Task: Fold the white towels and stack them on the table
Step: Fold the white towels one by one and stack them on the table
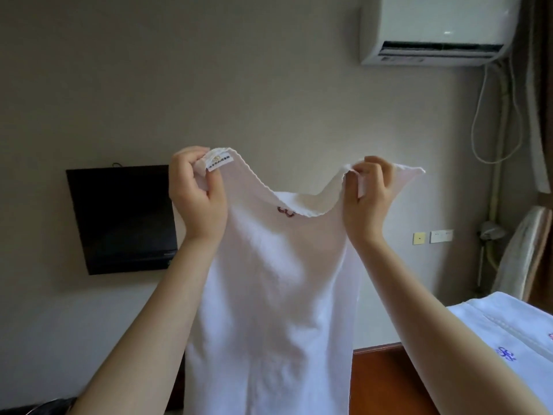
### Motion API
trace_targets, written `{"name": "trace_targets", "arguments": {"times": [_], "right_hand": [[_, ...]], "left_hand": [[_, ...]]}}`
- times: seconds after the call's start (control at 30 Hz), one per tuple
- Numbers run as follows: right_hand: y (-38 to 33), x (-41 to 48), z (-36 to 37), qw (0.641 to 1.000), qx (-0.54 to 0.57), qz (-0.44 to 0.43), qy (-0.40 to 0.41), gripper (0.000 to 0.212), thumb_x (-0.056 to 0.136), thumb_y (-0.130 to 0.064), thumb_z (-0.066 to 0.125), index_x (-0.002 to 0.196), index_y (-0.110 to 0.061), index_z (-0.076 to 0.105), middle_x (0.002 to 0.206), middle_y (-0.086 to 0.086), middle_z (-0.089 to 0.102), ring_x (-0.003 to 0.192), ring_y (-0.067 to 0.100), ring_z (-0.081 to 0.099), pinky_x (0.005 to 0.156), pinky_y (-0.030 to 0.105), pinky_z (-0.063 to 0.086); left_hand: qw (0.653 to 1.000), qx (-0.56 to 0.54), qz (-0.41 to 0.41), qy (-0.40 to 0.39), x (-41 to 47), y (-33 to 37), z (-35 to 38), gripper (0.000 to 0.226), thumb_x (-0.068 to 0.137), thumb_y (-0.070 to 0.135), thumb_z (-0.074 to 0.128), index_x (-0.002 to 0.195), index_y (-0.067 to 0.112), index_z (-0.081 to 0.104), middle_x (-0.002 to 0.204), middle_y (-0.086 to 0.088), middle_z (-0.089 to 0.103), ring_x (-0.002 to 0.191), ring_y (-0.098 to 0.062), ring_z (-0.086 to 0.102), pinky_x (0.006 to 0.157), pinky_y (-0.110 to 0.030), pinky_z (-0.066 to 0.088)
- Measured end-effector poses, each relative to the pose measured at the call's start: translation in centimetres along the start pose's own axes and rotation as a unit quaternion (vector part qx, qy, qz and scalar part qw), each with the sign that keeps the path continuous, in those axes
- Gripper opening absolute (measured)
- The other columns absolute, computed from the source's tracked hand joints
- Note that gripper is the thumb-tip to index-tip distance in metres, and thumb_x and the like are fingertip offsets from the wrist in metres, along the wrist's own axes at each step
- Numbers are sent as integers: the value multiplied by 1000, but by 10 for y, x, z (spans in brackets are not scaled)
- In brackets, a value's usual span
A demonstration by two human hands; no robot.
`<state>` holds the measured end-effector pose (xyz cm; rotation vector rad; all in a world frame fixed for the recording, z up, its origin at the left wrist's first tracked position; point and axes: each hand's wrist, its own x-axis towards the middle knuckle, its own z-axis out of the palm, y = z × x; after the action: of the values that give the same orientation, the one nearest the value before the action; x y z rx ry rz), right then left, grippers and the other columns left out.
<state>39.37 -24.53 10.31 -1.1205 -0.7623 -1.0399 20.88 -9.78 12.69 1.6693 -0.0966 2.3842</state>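
White cotton towel [269,295] held up, hanging lengthwise above the reddish-brown wooden table [380,369]. Left hand [197,190] pinches the labelled top corner. Right hand [368,193] pinches the top hem near the other corner. Folded white blue-embroidered towel [508,330] lies on the table.

Nothing legible tbh: the small white sewn-on tag [220,162] on the white terry towel [269,295] has print, but it's too blurry.
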Motion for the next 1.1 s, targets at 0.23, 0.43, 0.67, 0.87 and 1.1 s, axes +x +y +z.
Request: {"name": "trace_targets", "arguments": {"times": [0.23,0.43,0.67,0.87,1.1], "right_hand": [[-16,32,9,997,22,-54,58,8,91,-8,59,86,-3,60,113,9,53,102,-14,40,91,2,28],[22,16,37,999,-22,-23,-40,16,96,-16,55,88,-3,60,120,10,53,99,-3,45,82,1,29],[106,-50,46,980,-119,41,-157,8,92,-3,56,92,2,61,118,17,54,95,28,56,72,17,30],[165,-112,40,945,-154,130,-259,8,90,1,56,96,4,60,113,17,54,93,28,56,74,15,31],[204,-196,16,880,-200,215,-372,12,94,-11,56,102,-3,60,116,7,54,93,23,56,74,28,39]], "left_hand": [[996,28,47,71,33,-5,-8,14,84,-7,45,93,-5,57,95,-6,58,84,-19,56,72,-33,46],[998,57,-25,-4,8,-61,-3,9,86,-2,48,91,-1,55,96,-4,58,88,-12,53,77,-26,44],[956,117,-240,-124,-78,-140,-5,12,84,7,60,79,14,52,79,-5,54,73,-18,49,60,-13,34],[896,171,-342,-227,-150,-181,-13,9,88,10,56,80,8,51,73,-2,49,68,-17,42,57,-24,33],[834,229,-376,-332,-242,-197,-37,13,91,8,57,81,0,60,78,-9,51,73,-23,46,59,-23,26]]}}
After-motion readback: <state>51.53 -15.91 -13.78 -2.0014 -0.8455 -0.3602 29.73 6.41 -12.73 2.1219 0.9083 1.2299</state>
